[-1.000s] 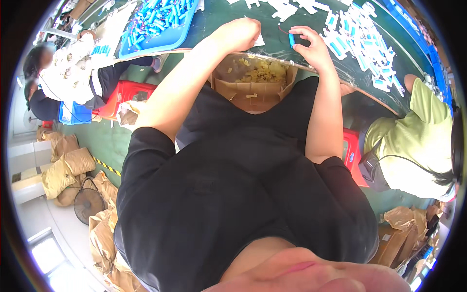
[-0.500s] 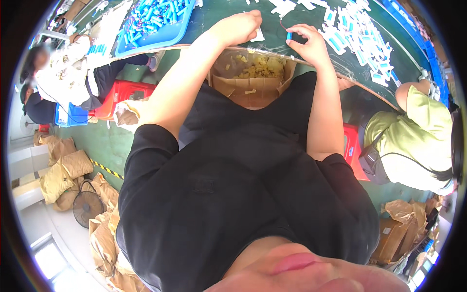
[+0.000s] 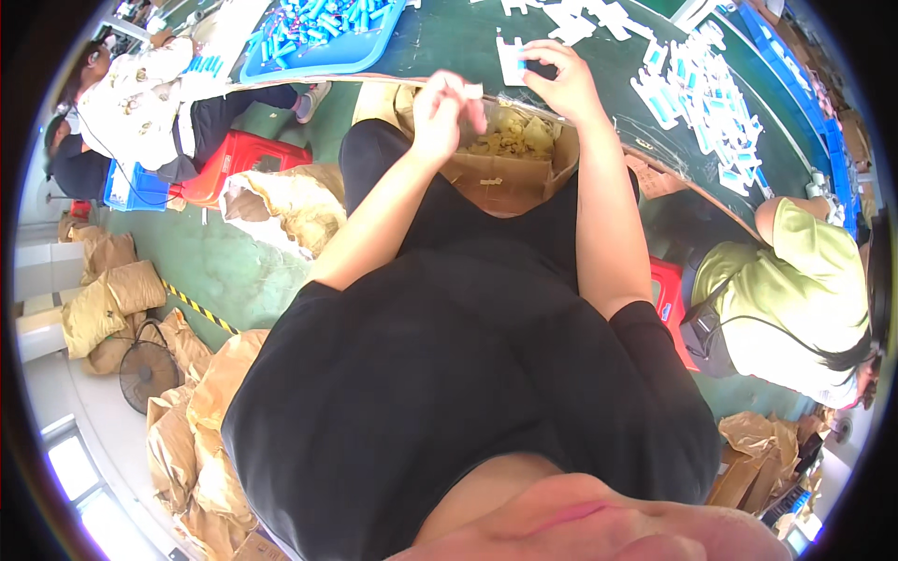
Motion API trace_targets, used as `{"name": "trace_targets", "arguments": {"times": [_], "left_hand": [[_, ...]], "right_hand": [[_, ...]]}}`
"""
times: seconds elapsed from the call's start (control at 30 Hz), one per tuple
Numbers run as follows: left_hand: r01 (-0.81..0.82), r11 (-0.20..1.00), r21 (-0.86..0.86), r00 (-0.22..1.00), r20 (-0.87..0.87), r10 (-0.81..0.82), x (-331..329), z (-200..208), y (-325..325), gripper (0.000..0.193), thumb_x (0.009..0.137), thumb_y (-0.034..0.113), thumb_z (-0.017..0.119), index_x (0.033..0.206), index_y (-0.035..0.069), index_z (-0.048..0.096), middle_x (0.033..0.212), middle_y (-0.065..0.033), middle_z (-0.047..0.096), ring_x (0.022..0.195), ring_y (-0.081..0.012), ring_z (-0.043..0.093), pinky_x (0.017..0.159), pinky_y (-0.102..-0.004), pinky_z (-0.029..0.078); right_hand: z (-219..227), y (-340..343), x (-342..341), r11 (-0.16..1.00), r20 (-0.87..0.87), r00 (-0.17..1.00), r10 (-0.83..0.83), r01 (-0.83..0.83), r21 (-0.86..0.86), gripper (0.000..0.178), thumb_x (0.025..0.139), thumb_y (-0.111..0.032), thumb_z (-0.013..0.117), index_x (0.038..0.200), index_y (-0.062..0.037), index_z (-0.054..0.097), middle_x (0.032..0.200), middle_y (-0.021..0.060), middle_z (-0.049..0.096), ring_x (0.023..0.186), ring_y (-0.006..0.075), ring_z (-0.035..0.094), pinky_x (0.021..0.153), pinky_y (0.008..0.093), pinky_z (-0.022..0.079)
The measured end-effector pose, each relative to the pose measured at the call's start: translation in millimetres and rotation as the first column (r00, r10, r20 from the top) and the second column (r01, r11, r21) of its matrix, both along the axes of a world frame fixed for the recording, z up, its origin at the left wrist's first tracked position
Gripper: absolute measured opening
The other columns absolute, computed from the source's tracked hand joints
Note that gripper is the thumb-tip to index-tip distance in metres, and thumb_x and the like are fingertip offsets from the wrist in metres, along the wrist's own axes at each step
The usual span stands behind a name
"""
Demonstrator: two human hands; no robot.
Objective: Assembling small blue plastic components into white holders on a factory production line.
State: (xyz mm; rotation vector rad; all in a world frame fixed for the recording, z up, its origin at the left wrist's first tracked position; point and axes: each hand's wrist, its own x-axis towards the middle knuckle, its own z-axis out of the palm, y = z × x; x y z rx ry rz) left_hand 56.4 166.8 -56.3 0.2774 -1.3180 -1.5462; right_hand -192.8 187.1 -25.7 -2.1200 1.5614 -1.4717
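My left hand is off the table edge, above the open carton, its fingers bent and smeared by motion. A small pale scrap shows at its fingertips, too small to name. My right hand rests at the table's near edge, thumb and forefinger closed on a small blue cylinder, mostly hidden by the fingers. This cylinder lies at a flat white plastic holder on the green tabletop. To the left, a blue tray holds many blue cylinders with thin red wires.
Assembled white-and-blue pieces lie heaped on the right of the table, with loose white holders further back. Beneath the edge stands a carton with yellowish scraps. Co-workers sit left and right; a paper sack stands beside my left arm.
My left hand has drawn back from the tabletop toward me, over the carton, with the pale scrap. My right hand has shifted slightly left, and the cylinder is now at the white holder.
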Motion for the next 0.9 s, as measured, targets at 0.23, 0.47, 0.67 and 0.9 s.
{"name": "trace_targets", "arguments": {"times": [0.23,0.47,0.67,0.9], "left_hand": [[-0.243,0.967,-0.076,0.755,0.611,0.238,3.8,-82.7,9.4,0.005,0.094,-0.002,0.057,0.099,0.001,0.058,0.082,-0.0174,0.07,0.062,-0.0243,0.071,0.06,-0.0382,0.058],[0.295,0.783,-0.548,-0.063,0.806,0.588,2.2,-179.5,-31.6,0.038,0.088,0.019,0.064,0.122,0.004,0.073,0.143,-0.0276,0.058,0.138,-0.0433,0.048,0.118,-0.0487,0.039],[0.286,0.659,-0.696,0.455,0.704,0.546,-19.7,-125.4,4.9,0.023,0.082,0.009,0.063,0.103,0.007,0.074,0.104,-0.0148,0.07,0.097,-0.0373,0.069,0.088,-0.0484,0.058],[0.018,0.43,-0.903,0.843,0.245,0.479,-52.7,28.9,47.0,0.02,0.081,-0.001,0.068,0.098,0.008,0.067,0.091,-0.0114,0.067,0.067,-0.032,0.067,0.061,-0.0401,0.057]], "right_hand": [[3.3,6.7,3.7,0.996,-0.145,0.989,-0.03,0.041,0.074,0.029,0.08,-0.015,0.081,0.109,-0.0116,0.081,0.125,0.003,0.076,0.11,0.0276,0.066,0.104,0.0389,0.052],[11.2,6.3,27.6,0.998,-0.226,0.974,-0.027,0.038,0.045,0.034,0.077,-0.023,0.085,0.109,-0.0128,0.082,0.122,0.002,0.077,0.104,0.0289,0.064,0.1,0.039,0.054],[6.7,34.6,6.5,0.994,-0.097,0.99,-0.107,0.102,-0.048,0.035,0.077,-0.02,0.089,0.11,-0.0112,0.08,0.119,0.0038,0.075,0.106,0.0275,0.067,0.098,0.0388,0.055],[17.7,82.7,-63.9,0.816,0.093,0.85,-0.519,0.524,-0.243,0.034,0.078,-0.021,0.09,0.108,-0.0086,0.08,0.118,0.0132,0.074,0.115,0.0335,0.067,0.101,0.0442,0.052]]}}
